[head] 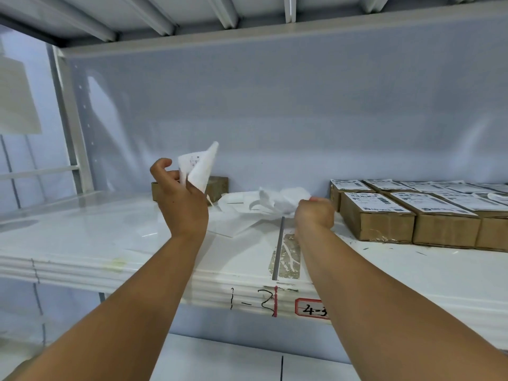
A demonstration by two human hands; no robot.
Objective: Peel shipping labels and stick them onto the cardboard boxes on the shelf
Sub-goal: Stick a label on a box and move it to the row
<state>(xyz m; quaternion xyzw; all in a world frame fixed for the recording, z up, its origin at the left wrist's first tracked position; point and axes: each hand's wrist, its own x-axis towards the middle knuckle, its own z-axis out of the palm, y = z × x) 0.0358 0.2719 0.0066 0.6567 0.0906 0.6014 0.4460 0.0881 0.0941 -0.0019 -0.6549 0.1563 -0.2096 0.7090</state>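
One peel done, apparently — pinching freed label [199, 167] in left grip [181, 199] above the shelf [82, 237], clenching crumpled backing [283, 200] in right grip [314, 213] — next, likely smoothing it flat onto the bare box [220, 185] behind.

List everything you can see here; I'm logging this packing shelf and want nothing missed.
shipping label: one, white with print, curled, pinched in the left hand
crumpled paper: one wad, white, gripped by the right hand
loose sheets: a few, white, lying on the shelf between the hands
plain cardboard box: one seen, brown, at the back, partly hidden behind the left hand
labelled cardboard boxes: several in two rows, brown with white labels on top, right end of the shelf
shelf: one, white, handwriting and a red-edged tag on its front edge
left hand: one, raised
right hand: one, fisted
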